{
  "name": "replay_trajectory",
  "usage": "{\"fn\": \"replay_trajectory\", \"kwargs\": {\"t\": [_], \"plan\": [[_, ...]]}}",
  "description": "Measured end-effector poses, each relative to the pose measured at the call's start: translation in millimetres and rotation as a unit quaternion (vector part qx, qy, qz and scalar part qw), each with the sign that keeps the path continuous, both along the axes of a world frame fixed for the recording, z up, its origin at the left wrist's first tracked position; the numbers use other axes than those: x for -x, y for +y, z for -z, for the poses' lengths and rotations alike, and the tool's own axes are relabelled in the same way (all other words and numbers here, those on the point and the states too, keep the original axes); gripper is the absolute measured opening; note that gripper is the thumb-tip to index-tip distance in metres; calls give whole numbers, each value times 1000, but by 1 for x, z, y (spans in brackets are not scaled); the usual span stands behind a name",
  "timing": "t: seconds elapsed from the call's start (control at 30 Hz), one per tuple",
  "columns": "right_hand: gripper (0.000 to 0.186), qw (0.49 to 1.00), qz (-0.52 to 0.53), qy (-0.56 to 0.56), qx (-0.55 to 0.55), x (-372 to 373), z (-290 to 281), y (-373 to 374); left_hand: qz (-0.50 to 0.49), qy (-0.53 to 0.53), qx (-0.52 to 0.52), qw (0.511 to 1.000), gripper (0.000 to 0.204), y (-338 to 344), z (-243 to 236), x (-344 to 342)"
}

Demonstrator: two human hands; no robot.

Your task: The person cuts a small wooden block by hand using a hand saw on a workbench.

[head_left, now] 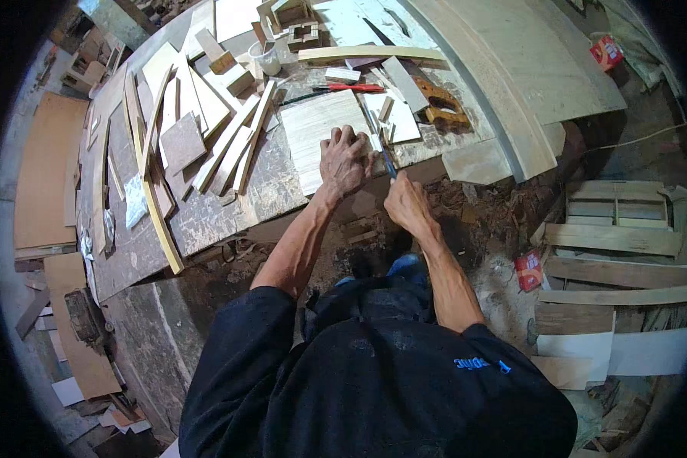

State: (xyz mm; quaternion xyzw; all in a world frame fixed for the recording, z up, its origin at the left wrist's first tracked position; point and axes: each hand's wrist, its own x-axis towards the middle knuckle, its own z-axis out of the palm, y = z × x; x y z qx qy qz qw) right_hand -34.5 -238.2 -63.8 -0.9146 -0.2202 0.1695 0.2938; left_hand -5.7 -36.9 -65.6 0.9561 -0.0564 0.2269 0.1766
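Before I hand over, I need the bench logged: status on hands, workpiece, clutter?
Left hand on pale board. Right hand gripping slim blue tool, board's right side. Clutter: red tool near board's far edge.

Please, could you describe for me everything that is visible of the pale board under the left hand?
The pale board looks like light wood, roughly rectangular, with faint grain-like streaks across its face. It lies flat on the workbench, by the edge nearest the person. The left hand, fingers bent, appears to rest on its right part and hides some of it. The blue-handled tool in the right hand is near its right side; whether they touch, I cannot tell.
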Motion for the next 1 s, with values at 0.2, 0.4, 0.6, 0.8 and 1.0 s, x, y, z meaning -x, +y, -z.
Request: {"fn": "replay_trajectory", "kwargs": {"t": [0.2, 0.4, 0.6, 0.8, 1.0], "plan": [[27, 993, 87, 57, 51, 24, -39, 4, -15, -10, 5, 1000, 41, 11, 10, 3], [23, 998, 65, 0, -7, 18, -13, 13, -10, -1, -4, 1000, 40, 4, 6, 1], [26, 994, 109, 24, 17, -2, -36, 22, 0, 4, 7, 1000, 38, 3, 4, 3], [26, 994, 95, 43, 6, 28, -27, 2, -8, -10, 11, 1000, 39, 7, 5, 2], [24, 993, 113, 25, 9, 36, -41, 12, -24, 3, -2, 1000, 37, 9, 13, 8]]}}
